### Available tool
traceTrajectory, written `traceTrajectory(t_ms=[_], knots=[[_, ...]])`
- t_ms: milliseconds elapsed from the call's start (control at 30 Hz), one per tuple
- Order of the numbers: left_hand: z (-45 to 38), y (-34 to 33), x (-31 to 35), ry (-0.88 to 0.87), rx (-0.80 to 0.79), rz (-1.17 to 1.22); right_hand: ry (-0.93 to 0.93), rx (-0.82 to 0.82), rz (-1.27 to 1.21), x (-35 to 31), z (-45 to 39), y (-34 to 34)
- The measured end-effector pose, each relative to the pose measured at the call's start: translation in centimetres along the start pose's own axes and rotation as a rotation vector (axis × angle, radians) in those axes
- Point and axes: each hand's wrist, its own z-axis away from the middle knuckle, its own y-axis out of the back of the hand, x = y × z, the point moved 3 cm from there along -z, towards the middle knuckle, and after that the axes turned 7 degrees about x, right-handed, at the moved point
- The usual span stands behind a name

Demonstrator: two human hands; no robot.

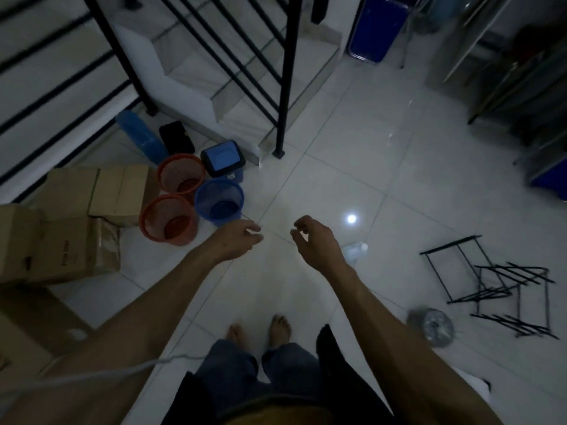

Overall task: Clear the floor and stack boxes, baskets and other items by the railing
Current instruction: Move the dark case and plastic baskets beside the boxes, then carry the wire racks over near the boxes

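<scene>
Glossy white tiled floor [352, 167], dim stairwell.
Black metal stair railing [287, 72] (baskets beside); left hand [237, 240], right hand [316, 240] apart, empty, loosely curled.

Home stairwell: tiled stairs [196, 72], railing [285, 72].

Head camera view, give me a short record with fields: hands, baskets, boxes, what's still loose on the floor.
left hand: left hand empty, fingers relaxed
right hand: right hand empty, fingers loosely curled
baskets: two orange baskets and a blue basket, upright, grouped beside the boxes
boxes: cardboard boxes stacked by the railing
loose on floor: black wire racks, a small round fan, at the right
</scene>
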Motion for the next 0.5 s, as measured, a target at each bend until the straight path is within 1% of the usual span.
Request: traceTrajectory(t_ms=[200, 300, 433, 500], knots=[[5.0, -2.0, 2.1, -0.138, -0.004, -0.185, -0.012, 0.117, 0.063, 1.2, 8.2, 5.0], [7.8, -4.5, 2.5, -0.202, -0.058, -0.218, 0.010, 0.160, 0.148, 2.0, 12.5, 7.2], [10.9, -7.9, 2.8, -0.264, -0.112, -0.218, -0.039, 0.193, 0.225, 3.8, 18.7, 10.5], [12.1, -9.3, 3.1, -0.265, -0.121, -0.193, -0.058, 0.227, 0.250, 5.0, 21.7, 12.5]])
